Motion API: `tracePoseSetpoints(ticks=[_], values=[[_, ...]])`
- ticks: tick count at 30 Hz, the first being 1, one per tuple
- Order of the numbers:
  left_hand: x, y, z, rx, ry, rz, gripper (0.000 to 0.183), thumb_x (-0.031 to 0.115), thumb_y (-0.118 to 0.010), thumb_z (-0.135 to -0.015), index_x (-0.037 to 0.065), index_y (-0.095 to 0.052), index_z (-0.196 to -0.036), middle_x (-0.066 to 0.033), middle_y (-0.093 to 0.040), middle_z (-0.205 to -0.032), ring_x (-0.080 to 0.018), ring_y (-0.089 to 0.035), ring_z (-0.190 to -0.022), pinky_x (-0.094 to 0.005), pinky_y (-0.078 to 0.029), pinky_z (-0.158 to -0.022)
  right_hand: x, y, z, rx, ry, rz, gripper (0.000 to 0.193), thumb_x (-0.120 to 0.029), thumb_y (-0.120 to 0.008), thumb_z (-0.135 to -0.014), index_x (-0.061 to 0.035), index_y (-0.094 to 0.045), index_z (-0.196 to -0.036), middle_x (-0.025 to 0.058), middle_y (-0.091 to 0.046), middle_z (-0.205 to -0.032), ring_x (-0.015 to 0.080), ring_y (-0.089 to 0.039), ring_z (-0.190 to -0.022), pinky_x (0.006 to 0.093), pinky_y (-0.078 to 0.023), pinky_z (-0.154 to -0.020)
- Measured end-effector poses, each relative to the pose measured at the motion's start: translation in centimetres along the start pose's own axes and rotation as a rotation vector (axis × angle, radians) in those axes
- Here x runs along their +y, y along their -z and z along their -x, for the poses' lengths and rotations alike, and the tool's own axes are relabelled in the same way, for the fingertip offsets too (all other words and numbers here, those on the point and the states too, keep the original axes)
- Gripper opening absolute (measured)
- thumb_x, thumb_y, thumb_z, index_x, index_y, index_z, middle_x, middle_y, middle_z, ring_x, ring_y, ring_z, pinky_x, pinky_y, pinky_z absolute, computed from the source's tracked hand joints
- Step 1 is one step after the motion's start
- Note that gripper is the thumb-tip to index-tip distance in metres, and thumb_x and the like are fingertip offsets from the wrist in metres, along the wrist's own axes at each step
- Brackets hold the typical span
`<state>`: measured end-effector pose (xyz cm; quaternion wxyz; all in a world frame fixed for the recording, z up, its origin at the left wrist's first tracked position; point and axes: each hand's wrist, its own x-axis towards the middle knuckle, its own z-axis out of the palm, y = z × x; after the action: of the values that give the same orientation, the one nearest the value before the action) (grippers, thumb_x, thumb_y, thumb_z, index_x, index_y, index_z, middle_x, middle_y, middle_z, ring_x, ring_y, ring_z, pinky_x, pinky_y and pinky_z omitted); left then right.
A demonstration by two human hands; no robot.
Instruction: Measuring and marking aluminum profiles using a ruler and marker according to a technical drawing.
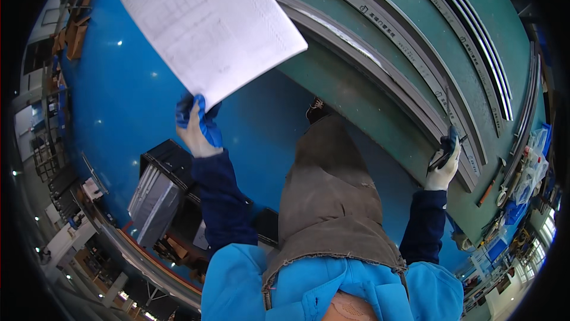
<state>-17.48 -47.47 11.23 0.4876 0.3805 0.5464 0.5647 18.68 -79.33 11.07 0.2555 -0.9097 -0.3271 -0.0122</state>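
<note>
My left hand (202, 128), in a white glove with blue fingers, is closed on the lower corner of a white paper sheet (214, 27). The sheet carries a faint line drawing and is held up over the blue floor. On the right, my right hand (446, 164) wears a white glove with dark fingertips. Its fingers are curled around a slim dark pen-like thing (438, 162), whose exact kind I cannot make out. That hand is over the near ends of long grey metal profiles (380, 72); whether it touches them I cannot tell.
The profiles lie on a green worktable (356, 122), with more black and silver strips (475, 30) farther right. A red-handled tool (490, 187) and clear plastic bags (533, 167) lie at its right edge. A black crate (172, 164) with grey pieces stands left on the blue floor (130, 78).
</note>
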Motion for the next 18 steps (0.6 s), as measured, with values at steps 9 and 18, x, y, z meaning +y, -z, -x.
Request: tracePoseSetpoints(ticks=[9,18], values=[[-4.7,-20.3,-18.6,-0.272,0.033,0.246,0.035,-0.005,-0.067,-0.074,-0.003,-0.057,-0.108,-0.0145,-0.063,-0.092,-0.0213,-0.063,-0.082,-0.0360,-0.057,-0.073,-9.8,-8.3,-4.7,0.048,0.139,0.215,0.058,0.007,-0.055,-0.066,-0.0132,-0.057,-0.121,0.0111,-0.058,-0.101,0.0317,-0.056,-0.088,0.0374,-0.046,-0.079],[-9.1,-29.5,-25.4,-0.330,0.139,-0.121,0.032,-0.001,-0.062,-0.081,-0.004,-0.054,-0.112,-0.0190,-0.063,-0.103,-0.0244,-0.064,-0.091,-0.0358,-0.058,-0.075,-15.6,-11.8,-6.8,-0.168,0.208,0.319,0.047,0.007,-0.062,-0.065,-0.0091,-0.064,-0.110,0.0102,-0.058,-0.099,0.0258,-0.055,-0.087,0.0349,-0.044,-0.079]])
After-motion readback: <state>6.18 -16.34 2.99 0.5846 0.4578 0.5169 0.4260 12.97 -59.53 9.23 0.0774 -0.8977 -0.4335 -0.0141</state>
